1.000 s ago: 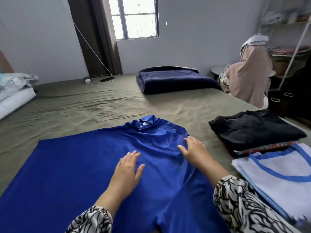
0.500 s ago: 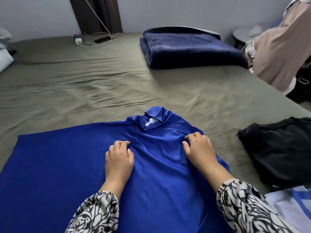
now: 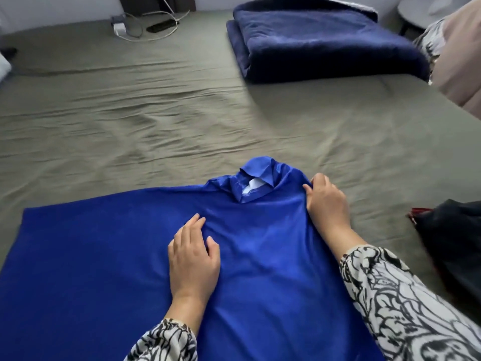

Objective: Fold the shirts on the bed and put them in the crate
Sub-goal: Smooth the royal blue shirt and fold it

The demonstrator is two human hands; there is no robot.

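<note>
A bright blue collared shirt [image 3: 104, 256] lies spread on the olive bed sheet [image 3: 156, 113], its collar pointing away from me. My left hand [image 3: 194, 256] rests flat on the chest of the shirt, fingers laid on the fabric. At the shirt's right shoulder, just right of the collar, my right hand [image 3: 326, 204] has its fingers curled over the edge of the fabric. No crate is in view.
A folded black garment [image 3: 453, 243] lies at the right edge of the bed. A folded navy blanket [image 3: 325, 40] sits at the far side. A charger and cables [image 3: 135, 27] lie at the far left. Another person's beige garment [image 3: 463, 61] shows at the upper right.
My right hand has slid up and outward to the shirt's right shoulder edge. My left hand has stayed on the chest and its fingers have flattened. The camera has tilted down and closer.
</note>
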